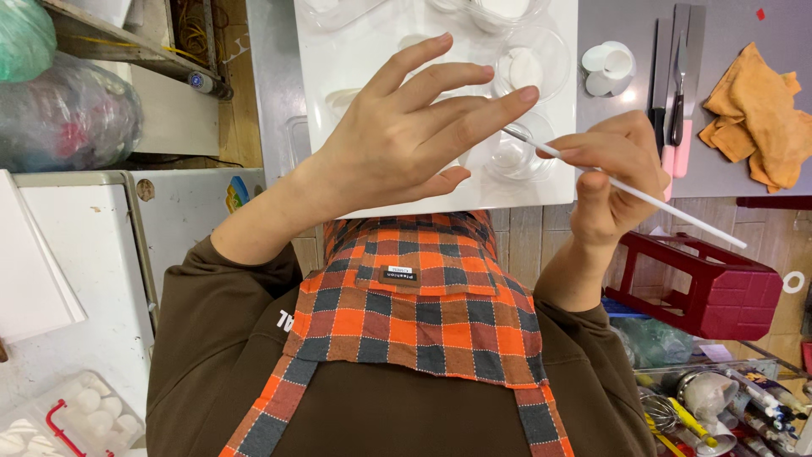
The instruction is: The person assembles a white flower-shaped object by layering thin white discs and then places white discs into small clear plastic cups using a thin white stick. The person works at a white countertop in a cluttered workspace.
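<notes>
Above the white tray (338,51), right hand (613,173) grips a thin white stick (668,207); left hand (406,127) spread.

Clear bowls (518,152) partly hidden behind left hand (406,127)

an orange cloth (757,114) lies crumpled at the far right of the grey counter (626,21), with a knife (677,89) and other flat tools just left of it and a small stack of white round lids (608,68) beside those. a dark red plastic stool (702,283) stands on the floor at the right, near a clear bin of kitchen utensils (719,402) at the lower right corner. at the left, a clear bag (68,114) sits above a white cabinet (182,207), and a clear box of white round pieces with a red handle (63,419) rests at the lower left; an orange checked apron (414,313) over a brown top fills the bottom centre.
</notes>
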The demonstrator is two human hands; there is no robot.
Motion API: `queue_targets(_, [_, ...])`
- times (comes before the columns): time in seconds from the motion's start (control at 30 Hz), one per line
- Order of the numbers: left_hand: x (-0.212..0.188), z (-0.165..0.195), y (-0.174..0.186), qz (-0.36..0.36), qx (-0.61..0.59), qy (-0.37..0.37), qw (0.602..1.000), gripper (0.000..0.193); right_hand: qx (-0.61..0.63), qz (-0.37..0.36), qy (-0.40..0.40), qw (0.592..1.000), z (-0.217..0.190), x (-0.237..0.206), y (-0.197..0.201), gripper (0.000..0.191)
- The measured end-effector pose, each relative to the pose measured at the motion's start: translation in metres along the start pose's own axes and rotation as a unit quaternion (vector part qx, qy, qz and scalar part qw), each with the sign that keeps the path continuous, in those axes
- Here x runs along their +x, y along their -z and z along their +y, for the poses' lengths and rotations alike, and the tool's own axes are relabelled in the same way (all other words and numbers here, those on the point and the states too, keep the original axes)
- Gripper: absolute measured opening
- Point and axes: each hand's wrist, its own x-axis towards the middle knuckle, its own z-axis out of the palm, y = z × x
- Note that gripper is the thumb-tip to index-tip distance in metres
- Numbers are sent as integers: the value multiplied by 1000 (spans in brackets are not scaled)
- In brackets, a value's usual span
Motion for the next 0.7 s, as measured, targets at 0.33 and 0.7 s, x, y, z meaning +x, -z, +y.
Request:
queue_targets(0.33, [1,-2,4,9,11,-5,1000,96,19,-45,18,999,-1,-3,-1,34])
queue_targets(0.7, [6,-4,5,49,-94,-15,994,81,314,41,-176,932,4,3,-20,36])
